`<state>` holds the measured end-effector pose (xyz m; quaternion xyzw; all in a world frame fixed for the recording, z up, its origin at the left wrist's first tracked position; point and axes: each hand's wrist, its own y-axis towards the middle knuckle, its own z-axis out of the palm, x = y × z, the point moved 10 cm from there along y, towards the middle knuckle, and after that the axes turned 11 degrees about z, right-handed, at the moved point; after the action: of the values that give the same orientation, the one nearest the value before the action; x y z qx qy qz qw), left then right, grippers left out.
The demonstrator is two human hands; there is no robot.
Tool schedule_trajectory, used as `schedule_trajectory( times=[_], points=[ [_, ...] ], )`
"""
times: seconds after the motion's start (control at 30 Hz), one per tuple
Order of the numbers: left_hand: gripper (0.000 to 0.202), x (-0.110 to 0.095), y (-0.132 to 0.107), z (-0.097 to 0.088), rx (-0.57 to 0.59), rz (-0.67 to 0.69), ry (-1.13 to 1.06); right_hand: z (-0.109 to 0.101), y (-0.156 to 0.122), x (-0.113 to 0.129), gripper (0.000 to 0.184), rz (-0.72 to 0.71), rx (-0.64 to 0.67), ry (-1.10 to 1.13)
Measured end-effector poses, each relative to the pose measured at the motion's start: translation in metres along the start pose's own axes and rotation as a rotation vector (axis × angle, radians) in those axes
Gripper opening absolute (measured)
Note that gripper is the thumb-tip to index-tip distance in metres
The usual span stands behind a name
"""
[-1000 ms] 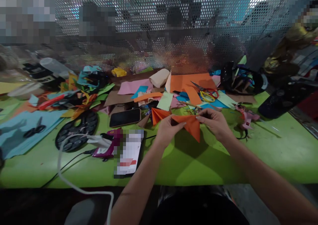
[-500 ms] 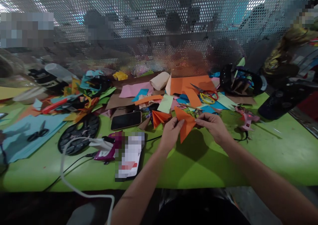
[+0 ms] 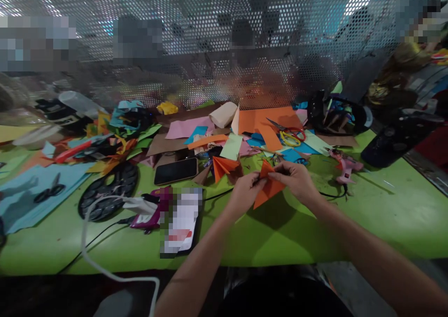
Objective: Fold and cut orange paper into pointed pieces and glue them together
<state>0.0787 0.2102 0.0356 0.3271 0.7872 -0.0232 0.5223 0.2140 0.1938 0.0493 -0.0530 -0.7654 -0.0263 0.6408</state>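
Observation:
A folded piece of orange paper (image 3: 269, 193) is pinched between both hands above the green table (image 3: 280, 242). My left hand (image 3: 247, 186) grips its left side, thumb on the near face. On its upper right, my right hand (image 3: 294, 179) presses thumb and fingers together, partly hiding the upper folds. Just left of the hands lies another pleated orange paper piece (image 3: 222, 167). Behind them are scissors with red and yellow handles (image 3: 291, 136) and a pale green paper strip (image 3: 233, 146).
A pink glue gun (image 3: 347, 167) lies at the right, near a dark bottle (image 3: 395, 137). To the left are a black phone (image 3: 176, 171), a lit phone (image 3: 185, 221), a black palette (image 3: 105, 191) and black scissors (image 3: 49, 193). A perforated metal screen (image 3: 210, 41) rises behind.
The orange paper has turned and folded over between my hands. My right hand has shifted left onto it, so the two hands are closer together.

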Motion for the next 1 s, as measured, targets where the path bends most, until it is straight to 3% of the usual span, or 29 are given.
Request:
schedule_trajectory(
  times=[0.17,0.4,0.53,0.63,1.0],
  points=[
    [0.017,0.003,-0.002,0.000,0.006,-0.019,0.050,0.005,0.000,0.001,0.028,-0.003,0.040,0.027],
    [0.010,-0.003,-0.003,0.015,0.130,-0.007,0.053,0.003,-0.001,-0.001,0.027,-0.017,-0.019,0.032],
    [0.012,0.003,-0.002,0.012,0.096,-0.016,0.049,-0.009,-0.005,0.012,0.032,-0.099,-0.087,0.094],
    [0.013,0.007,-0.003,0.011,0.079,-0.025,0.068,-0.014,-0.007,0.017,0.020,-0.139,-0.125,0.048],
    [0.018,-0.001,-0.001,0.009,0.086,-0.009,0.144,-0.008,-0.005,0.009,0.018,-0.083,-0.099,0.016]
  ],
)
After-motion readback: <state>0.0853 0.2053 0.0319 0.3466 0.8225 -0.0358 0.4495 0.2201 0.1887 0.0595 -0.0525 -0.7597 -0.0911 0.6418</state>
